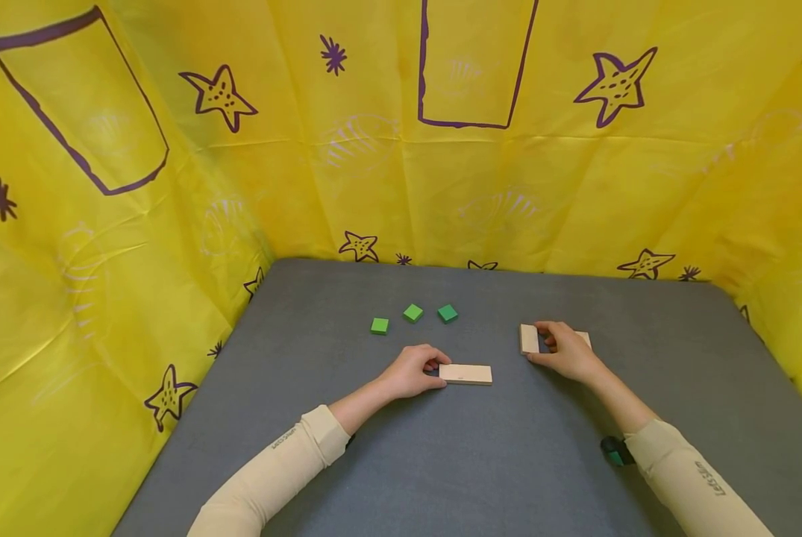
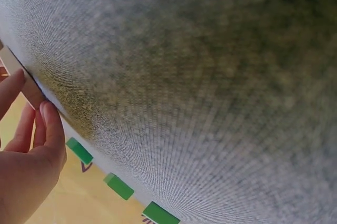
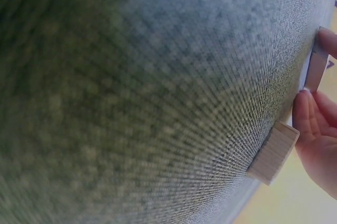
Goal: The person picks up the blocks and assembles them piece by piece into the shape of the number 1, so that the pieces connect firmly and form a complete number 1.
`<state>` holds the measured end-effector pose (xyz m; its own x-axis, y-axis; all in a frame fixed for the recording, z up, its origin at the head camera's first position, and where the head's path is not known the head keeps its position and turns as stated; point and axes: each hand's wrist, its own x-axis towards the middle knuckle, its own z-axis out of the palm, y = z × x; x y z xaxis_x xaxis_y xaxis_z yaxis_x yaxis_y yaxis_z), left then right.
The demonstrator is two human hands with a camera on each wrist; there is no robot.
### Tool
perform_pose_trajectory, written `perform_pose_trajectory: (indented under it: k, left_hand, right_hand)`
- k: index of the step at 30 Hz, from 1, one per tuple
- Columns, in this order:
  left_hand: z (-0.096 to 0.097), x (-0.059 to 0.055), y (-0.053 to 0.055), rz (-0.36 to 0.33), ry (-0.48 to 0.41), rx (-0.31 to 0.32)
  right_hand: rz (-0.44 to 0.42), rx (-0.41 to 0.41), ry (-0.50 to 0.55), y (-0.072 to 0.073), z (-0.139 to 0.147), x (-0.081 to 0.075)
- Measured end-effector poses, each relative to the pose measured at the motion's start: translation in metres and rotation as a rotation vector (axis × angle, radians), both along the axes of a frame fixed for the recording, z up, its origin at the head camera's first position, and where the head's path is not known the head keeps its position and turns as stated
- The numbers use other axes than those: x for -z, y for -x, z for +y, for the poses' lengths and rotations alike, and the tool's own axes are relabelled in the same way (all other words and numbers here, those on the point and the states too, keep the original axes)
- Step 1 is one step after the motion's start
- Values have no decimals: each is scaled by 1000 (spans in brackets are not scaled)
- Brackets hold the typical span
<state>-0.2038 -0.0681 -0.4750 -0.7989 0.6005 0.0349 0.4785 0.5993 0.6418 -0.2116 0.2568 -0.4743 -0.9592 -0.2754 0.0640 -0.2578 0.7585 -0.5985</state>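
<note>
On the grey table, my left hand (image 1: 414,371) pinches the left end of a flat, pale wooden block (image 1: 468,374), which lies lengthwise from left to right. The left wrist view shows thumb and fingertips on this wooden block (image 2: 32,91). Farther right, my right hand (image 1: 565,353) holds a second wooden block (image 1: 529,339) by its near and far ends. That block (image 3: 317,70) sits between thumb and finger in the right wrist view. A third wooden block (image 1: 585,339) lies just behind the right hand, partly hidden by it; its end (image 3: 274,153) shows beside the thumb.
Two light green square tiles (image 1: 379,326) and one darker green tile (image 1: 448,313) lie apart beyond the left hand. Yellow cloth walls (image 1: 401,186) with purple drawings close off the back and sides of the grey table (image 1: 306,313). A dark device (image 1: 617,451) shows by the right cuff.
</note>
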Motion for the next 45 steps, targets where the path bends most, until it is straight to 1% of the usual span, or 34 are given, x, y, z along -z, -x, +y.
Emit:
perform_pose_trajectory:
  k: [6,13,20,30,36,39,45]
  left_hand:
    - [0,1,-2,-1,5,-10]
    - [-1,-1,-5,12,5,-17]
    - [-2,-2,-10,26,-22,-14]
    - [-5,-4,-19,30,-46,-7]
    - [-8,-5,-26,16,-61,-11]
    - [-9,-4,-29,6,-88,-15]
    - [-10,-3,-40,-29,-121,-27]
  right_hand:
    - [-3,0,1,-1,1,2]
    - [1,-3,9,-3,-1,0]
    - [4,-1,9,-3,-1,-1]
    - [7,-4,4,-2,-1,-3]
    - [14,-7,4,-3,-2,-3]
    - [16,-5,2,-3,-1,-2]
    - [17,-11,5,-2,-1,-2]
